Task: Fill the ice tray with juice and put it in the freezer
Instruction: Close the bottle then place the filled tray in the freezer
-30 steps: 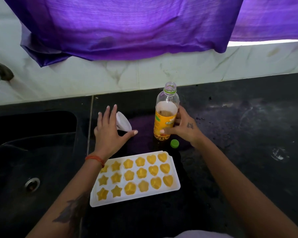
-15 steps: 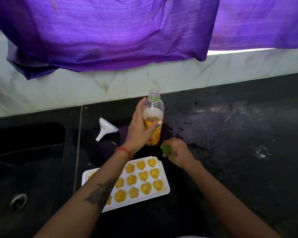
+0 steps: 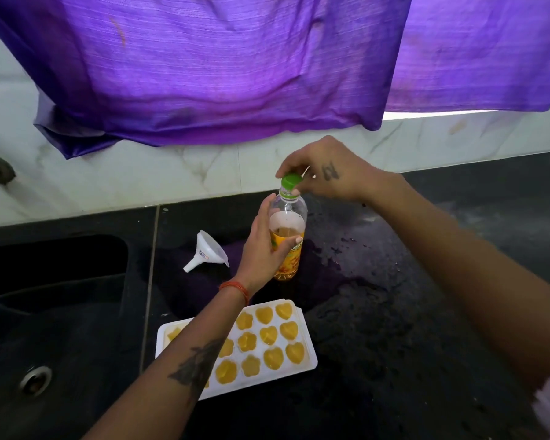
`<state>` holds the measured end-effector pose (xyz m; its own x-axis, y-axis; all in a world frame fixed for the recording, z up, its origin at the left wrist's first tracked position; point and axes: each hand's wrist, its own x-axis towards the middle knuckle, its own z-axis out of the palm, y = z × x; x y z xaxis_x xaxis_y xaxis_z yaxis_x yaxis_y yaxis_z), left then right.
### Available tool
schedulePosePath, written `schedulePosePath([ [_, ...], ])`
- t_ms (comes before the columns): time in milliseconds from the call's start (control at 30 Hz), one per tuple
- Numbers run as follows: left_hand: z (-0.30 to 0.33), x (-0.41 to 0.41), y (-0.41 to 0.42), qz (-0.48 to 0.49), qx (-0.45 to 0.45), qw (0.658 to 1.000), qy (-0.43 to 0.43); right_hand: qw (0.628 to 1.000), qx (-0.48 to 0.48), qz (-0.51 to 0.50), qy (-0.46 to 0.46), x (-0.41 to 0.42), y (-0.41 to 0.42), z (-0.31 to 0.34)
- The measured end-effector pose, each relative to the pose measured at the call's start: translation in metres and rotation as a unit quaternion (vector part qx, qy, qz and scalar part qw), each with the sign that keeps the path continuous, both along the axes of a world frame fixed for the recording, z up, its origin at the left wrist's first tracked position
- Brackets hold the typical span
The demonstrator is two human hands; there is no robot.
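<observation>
A: How is the dark surface [image 3: 394,328] laid out?

B: A sink [image 3: 54,312] is sunk at its left edge; open room is seen to the right. The white ice tray [image 3: 308,350], filled with yellow juice, is set near the front edge, partly hidden by the left forearm.

A: And the juice bottle [image 3: 288,236]?

B: It is stood upright behind the tray and gripped by the left hand [image 3: 261,249]. The green cap [image 3: 291,181] is pinched on its neck by the right hand [image 3: 327,173]. A white funnel [image 3: 208,252] is laid just left.

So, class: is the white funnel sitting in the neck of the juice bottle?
No: the funnel lies on its side on the counter, left of the juice bottle, whose neck carries the green cap.
</observation>
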<state>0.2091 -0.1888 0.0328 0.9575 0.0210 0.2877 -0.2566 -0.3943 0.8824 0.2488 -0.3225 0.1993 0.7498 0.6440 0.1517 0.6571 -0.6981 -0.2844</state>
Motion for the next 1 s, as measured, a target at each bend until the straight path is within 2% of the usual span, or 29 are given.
schedulePosePath([
  [67,0.0,0.0,0.001,-0.003,0.003,1.0,-0.005,0.997,-0.065,0.023,-0.02,0.007,0.006,0.0],
  [333,-0.004,0.003,0.001,-0.006,0.007,1.0,-0.003,0.966,-0.211,0.101,-0.108,0.01,0.012,0.003],
  [533,-0.001,0.004,0.001,-0.01,0.005,1.0,-0.005,0.955,-0.262,0.044,-0.133,0.016,0.016,0.002],
  [600,0.0,0.003,0.001,-0.013,0.007,1.0,-0.007,0.959,-0.264,0.02,-0.102,0.017,0.015,0.005],
  [700,0.003,0.006,0.005,-0.023,-0.015,1.0,0.01,0.975,-0.22,0.009,0.042,0.019,0.005,0.02],
  [733,0.004,0.008,0.007,-0.026,-0.017,0.999,0.02,0.976,-0.21,0.029,0.055,0.018,0.003,0.023],
  [833,0.006,0.011,0.01,-0.03,-0.012,0.999,0.04,0.98,-0.181,0.088,-0.004,0.014,0.007,0.013],
  [1000,0.005,0.008,0.007,-0.01,-0.016,0.999,0.029,0.969,-0.218,0.023,-0.11,0.014,0.015,-0.01],
])
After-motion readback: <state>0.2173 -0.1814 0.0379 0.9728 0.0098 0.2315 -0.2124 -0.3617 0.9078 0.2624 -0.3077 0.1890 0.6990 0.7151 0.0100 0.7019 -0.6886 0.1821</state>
